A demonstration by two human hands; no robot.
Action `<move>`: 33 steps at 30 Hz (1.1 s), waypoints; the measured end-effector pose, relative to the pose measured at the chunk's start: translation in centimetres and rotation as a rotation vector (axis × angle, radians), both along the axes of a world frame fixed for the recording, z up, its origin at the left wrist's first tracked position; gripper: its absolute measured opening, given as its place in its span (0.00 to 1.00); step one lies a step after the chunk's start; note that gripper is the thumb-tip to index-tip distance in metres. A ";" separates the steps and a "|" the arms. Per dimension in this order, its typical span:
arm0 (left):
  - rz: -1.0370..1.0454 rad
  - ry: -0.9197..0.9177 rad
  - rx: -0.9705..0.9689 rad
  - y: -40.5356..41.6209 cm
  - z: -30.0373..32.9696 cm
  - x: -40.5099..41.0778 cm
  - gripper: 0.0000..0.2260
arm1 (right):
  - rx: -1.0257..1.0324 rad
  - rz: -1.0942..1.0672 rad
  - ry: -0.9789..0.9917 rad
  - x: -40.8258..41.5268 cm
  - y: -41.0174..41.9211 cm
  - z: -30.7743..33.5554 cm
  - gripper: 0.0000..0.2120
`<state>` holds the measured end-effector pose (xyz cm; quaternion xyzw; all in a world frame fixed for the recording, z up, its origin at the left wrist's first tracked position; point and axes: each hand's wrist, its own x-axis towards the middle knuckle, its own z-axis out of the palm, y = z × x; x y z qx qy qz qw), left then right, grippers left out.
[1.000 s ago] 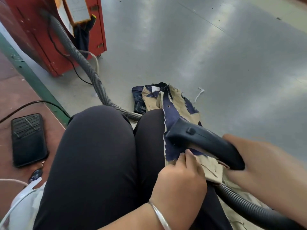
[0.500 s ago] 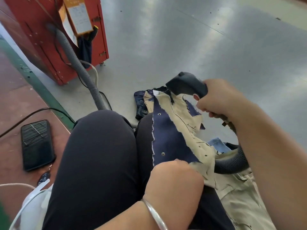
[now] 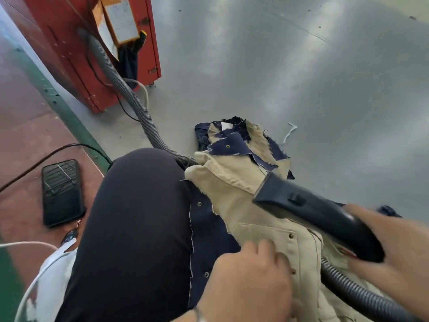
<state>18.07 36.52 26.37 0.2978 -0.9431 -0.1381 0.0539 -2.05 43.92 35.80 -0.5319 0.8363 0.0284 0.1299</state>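
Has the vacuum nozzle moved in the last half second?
Yes. The vacuum nozzle, held by the right hand, has come back from the folded pile toward the person's knee.

Frayed tan cloth (image 3: 250,205), glossy dark plastic nozzle (image 3: 308,212), ribbed hose (image 3: 362,296), smooth grey floor (image 3: 301,77).

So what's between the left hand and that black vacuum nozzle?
Only beige cloth lies between the left hand and the vacuum nozzle. The head view shows it.

place: garment workshop | cues: red machine (image 3: 76,49), ribbed suction hose (image 3: 130,96), cut fabric pieces (image 3: 243,154)
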 end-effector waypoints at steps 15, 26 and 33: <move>-0.161 -0.193 0.063 -1.2 0.6 -3.4 0.34 | -0.098 0.241 0.153 6.3 -12.8 -2.6 0.12; 0.039 0.054 0.107 -1.4 0.3 -1.4 0.21 | -0.387 -0.013 -0.148 -1.6 -7.2 3.3 0.15; -0.029 0.037 -0.082 0.9 1.0 -1.2 0.16 | -0.111 -0.099 -0.025 -3.1 2.5 0.3 0.23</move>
